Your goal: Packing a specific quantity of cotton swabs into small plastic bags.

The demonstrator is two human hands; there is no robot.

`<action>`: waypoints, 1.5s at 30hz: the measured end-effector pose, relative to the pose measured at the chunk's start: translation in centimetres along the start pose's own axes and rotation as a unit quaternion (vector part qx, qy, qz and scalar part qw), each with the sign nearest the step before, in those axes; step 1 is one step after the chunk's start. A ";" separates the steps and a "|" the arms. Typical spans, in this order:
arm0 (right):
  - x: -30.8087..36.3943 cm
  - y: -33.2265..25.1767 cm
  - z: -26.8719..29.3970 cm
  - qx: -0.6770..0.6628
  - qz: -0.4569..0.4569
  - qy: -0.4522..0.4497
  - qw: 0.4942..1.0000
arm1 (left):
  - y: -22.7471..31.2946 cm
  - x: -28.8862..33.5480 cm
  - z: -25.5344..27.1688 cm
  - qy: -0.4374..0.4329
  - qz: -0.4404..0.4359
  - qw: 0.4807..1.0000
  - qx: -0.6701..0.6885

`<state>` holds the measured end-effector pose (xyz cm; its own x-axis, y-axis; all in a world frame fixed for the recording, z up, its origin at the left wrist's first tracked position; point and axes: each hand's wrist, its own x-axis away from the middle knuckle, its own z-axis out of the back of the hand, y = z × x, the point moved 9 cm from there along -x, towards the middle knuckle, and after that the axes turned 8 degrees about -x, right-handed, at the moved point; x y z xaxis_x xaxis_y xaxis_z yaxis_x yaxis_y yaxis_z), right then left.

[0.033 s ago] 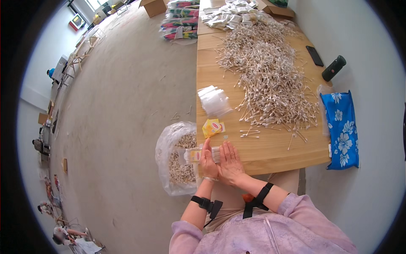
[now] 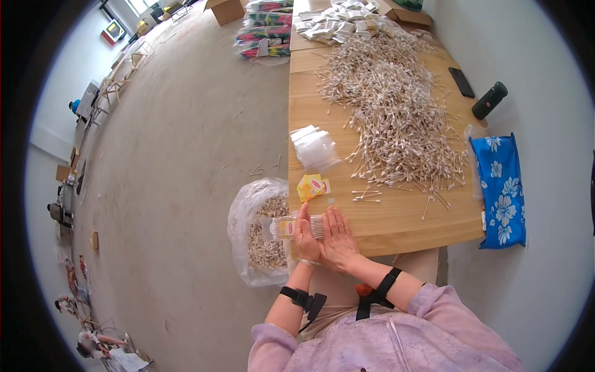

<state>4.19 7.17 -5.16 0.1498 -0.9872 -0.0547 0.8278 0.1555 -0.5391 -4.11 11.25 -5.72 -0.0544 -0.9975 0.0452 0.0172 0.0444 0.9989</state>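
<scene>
pale wood makes up the surface (image 2: pixel 396 217) in front of you, its near edge right at your hands. your left hand (image 2: pixel 305 237) grips a small clear packet of cotton swabs (image 2: pixel 291 227) hanging just off that edge, while your right hand (image 2: pixel 339 239) lies flat and open against it, holding nothing. just beyond sit yellow label cards (image 2: pixel 313 186), a stack of empty clear sleeves (image 2: pixel 315 149), then the big swab heap (image 2: pixel 396 105). below the packet, a plastic bag (image 2: pixel 260 232) rests on the floor. if your grip loosens, swabs may slide out the open end and scatter.
</scene>
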 end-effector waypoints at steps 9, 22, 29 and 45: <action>0.2 -0.4 -0.5 0.006 0.015 0.002 1.000 | -0.3 -0.3 0.5 -0.012 0.025 0.999 0.030; -0.1 -0.7 -0.3 0.014 -0.014 0.002 1.000 | -1.3 -0.9 1.0 0.005 0.007 0.994 0.107; -0.2 -0.9 -0.8 0.000 -0.026 -0.062 0.998 | 1.2 -0.4 1.6 0.007 -0.043 0.997 -0.064; -0.8 -2.1 -1.2 0.020 -0.017 -0.038 0.999 | -2.9 -3.5 12.3 0.070 0.053 0.932 -0.351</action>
<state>1.64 7.59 -5.01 0.1613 -0.9865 0.0280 0.8538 0.1252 -0.5053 -16.29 15.29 -8.62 0.1144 -0.9892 0.0913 0.6677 0.1446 0.7303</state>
